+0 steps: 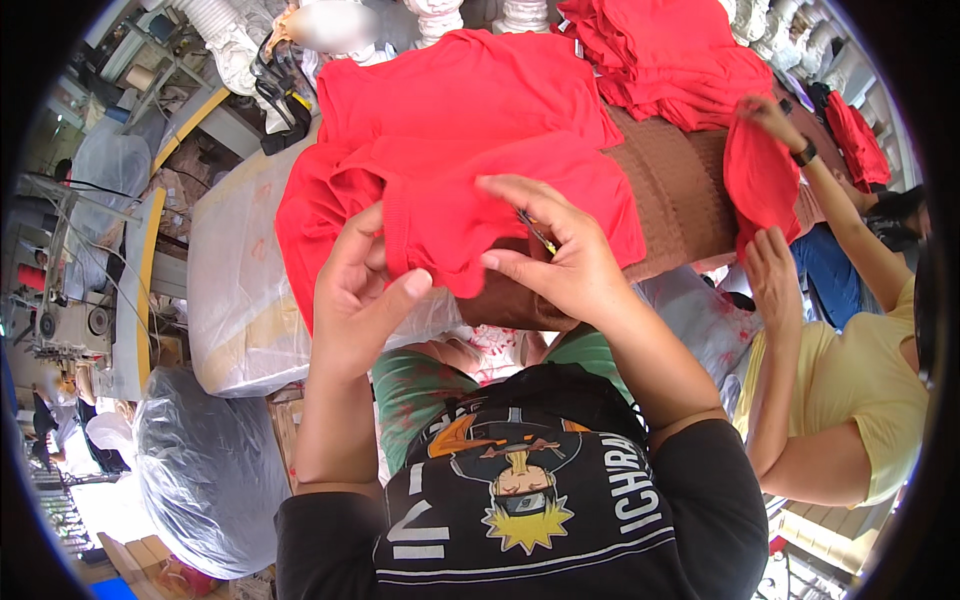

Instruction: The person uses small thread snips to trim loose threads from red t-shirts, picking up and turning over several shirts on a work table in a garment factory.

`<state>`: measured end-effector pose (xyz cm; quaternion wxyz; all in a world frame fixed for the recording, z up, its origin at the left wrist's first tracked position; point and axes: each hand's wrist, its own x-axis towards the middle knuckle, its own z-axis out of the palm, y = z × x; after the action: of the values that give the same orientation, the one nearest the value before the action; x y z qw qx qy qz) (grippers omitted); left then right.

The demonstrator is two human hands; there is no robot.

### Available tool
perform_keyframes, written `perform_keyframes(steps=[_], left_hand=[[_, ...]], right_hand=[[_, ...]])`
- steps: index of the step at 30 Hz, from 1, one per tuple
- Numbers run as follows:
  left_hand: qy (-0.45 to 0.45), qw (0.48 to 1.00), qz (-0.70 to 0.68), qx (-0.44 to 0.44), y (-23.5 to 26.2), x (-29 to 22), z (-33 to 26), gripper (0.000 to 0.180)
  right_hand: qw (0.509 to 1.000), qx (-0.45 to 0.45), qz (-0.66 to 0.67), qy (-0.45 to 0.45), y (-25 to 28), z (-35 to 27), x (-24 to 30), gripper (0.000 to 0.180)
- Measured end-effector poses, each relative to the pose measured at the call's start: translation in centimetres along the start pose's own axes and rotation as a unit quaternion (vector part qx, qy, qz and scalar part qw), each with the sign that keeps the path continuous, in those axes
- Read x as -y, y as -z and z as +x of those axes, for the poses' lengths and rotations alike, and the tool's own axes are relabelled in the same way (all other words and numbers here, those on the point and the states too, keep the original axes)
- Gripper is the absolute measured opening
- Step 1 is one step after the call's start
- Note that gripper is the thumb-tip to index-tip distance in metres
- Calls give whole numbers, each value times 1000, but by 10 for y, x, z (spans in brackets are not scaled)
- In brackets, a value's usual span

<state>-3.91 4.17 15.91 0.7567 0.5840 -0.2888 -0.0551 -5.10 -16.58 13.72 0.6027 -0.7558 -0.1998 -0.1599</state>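
— So, starting at the left, what's there?

— A bulky bale wrapped in clear plastic [235, 300], and lower down a rounded bag in grey plastic [200, 480]. Sewing machines [70, 320] stand along the far left edge.

— And the person's own hands?

— The left hand [355, 295] is curled, thumb out, pinching the lower hem of a red garment [470, 150] that lies spread over a brown knitted cloth [680, 190] on the work surface. The right hand [560, 260] is closed narrowly too, fingers on the same hem just beside the left, and it seems to grip a small thin tool [537, 232], perhaps snips; too small to be sure.

— How would that garment handle, do you reckon?

— Light and limp, I'd judge, a soft knit that folds and bunches wherever it's lifted. Not slippery, not fragile, though it would stretch if tugged. The hem edge, where both hands already are, looks the sensible place to hold it, since the doubled fabric gives the fingers something firmer.

— Further right?

— A stack of more red garments [660, 50] at the top, then a co-worker in a yellow top, whose two hands hold up another red piece [760, 180]
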Motion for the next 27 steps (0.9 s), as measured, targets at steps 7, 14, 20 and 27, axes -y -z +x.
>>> perform_keyframes(steps=[7, 14, 20, 27], left_hand=[[27, 978, 128, -160, 20, 31, 12, 58], [-86, 877, 457, -120, -17, 67, 1, 50], [15, 933, 349, -81, -6, 79, 9, 38], [257, 962, -83, 29, -3, 45, 1, 31]], right_hand=[[984, -15, 131, -118, 2, 5, -23, 8], [983, -67, 82, -149, 7, -2, -43, 9], [988, -72, 64, -122, 7, 2, -21, 9], [982, -140, 57, -109, 20, 1, -39, 9]])
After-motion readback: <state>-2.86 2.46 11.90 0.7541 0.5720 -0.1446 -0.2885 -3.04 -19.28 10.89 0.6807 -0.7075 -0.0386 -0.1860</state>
